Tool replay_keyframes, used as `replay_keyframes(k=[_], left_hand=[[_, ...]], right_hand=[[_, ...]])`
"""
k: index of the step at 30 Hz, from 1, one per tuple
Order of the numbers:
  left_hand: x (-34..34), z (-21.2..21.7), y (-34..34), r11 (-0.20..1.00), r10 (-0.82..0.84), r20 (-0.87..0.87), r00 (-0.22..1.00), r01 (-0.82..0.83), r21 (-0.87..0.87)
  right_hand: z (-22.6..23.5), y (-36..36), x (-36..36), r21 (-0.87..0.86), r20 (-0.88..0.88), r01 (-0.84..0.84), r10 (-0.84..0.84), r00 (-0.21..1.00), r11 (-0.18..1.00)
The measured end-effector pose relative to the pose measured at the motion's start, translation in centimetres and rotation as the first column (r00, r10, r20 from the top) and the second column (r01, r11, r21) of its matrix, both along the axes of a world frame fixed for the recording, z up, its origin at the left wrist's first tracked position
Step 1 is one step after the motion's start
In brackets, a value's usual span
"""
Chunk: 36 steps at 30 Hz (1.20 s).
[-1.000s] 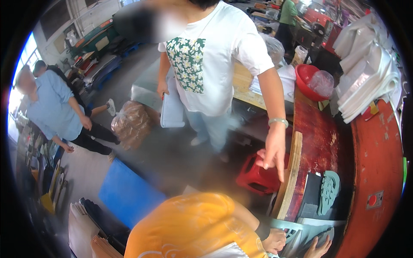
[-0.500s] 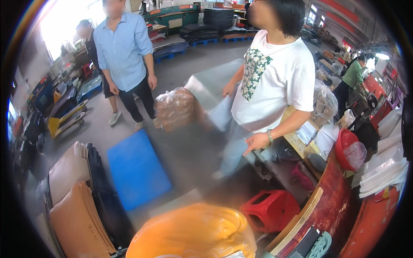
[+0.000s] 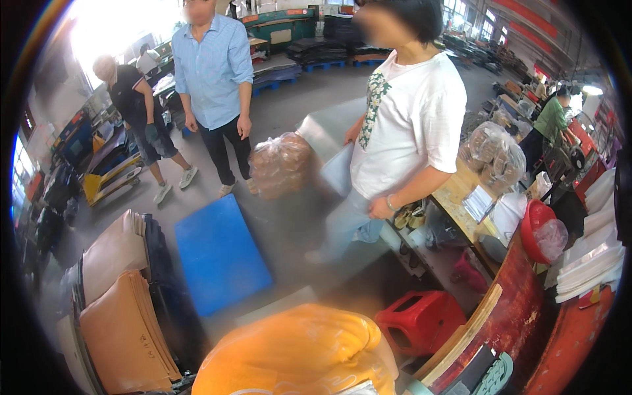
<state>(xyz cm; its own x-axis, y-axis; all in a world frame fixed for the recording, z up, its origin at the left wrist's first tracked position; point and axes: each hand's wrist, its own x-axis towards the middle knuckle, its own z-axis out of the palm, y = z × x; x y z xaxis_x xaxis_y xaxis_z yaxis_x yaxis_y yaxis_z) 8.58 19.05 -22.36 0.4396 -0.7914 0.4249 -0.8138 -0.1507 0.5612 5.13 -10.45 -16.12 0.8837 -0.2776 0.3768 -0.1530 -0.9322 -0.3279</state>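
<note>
Neither of my hands shows in the head view. At the lower edge is my orange shirt (image 3: 296, 352), with a bit of bare arm at its right side. A red plastic stool (image 3: 421, 321) lies on its side close by on my right. To my left stand stacks of brown sheets (image 3: 125, 332) and beige sheets (image 3: 115, 247), with dark sheets beside them. A blue flat board (image 3: 222, 255) lies on the floor ahead.
A person in a white shirt (image 3: 408, 112) stands ahead right, holding pale sheets; another in a blue shirt (image 3: 214, 72) faces here. Clear bags of brown pieces (image 3: 282, 164) sit between them. At right are a wooden table (image 3: 454, 187), red basin (image 3: 543, 230) and yellow pallet truck (image 3: 108, 184) far left.
The view has shifted slightly. The person in white has lowered the pointing hand and turned left. A person in dark clothes has stepped out from behind the one in blue, bending forward.
</note>
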Motion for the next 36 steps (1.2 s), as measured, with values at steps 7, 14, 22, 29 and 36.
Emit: replay_keyframes(k=[7, 14, 22, 29, 36], left_hand=[[0.0, 0.3, 0.3, 1.000, -0.009, 0.007, 1.000, 0.009, -0.012], [0.4, 0.0, 0.5, 1.000, -0.014, 0.009, 1.000, 0.014, -0.003], [0.8, 0.2, 0.4, 0.999, -0.044, 0.011, 0.999, 0.044, 0.013], [1.4, -0.4, -0.3, 0.996, -0.081, 0.014, 0.997, 0.080, 0.039], [1.3, 0.2, -0.9, 0.991, -0.128, 0.013, 0.992, 0.127, 0.049]], right_hand=[[-0.2, -0.1, 0.2, -0.009, 0.002, 0.000, 0.000, 1.000, 1.000], [0.2, 0.8, 0.4, -0.054, -0.076, 0.091, -0.095, 0.993, 0.994], [1.6, 1.9, 0.1, -0.019, -0.076, 0.120, -0.122, 0.990, 0.993], [1.1, 1.6, 0.7, -0.037, -0.085, 0.121, -0.124, 0.989, 0.992], [1.3, 1.9, 0.7, -0.060, -0.096, 0.119, -0.124, 0.988, 0.991]])
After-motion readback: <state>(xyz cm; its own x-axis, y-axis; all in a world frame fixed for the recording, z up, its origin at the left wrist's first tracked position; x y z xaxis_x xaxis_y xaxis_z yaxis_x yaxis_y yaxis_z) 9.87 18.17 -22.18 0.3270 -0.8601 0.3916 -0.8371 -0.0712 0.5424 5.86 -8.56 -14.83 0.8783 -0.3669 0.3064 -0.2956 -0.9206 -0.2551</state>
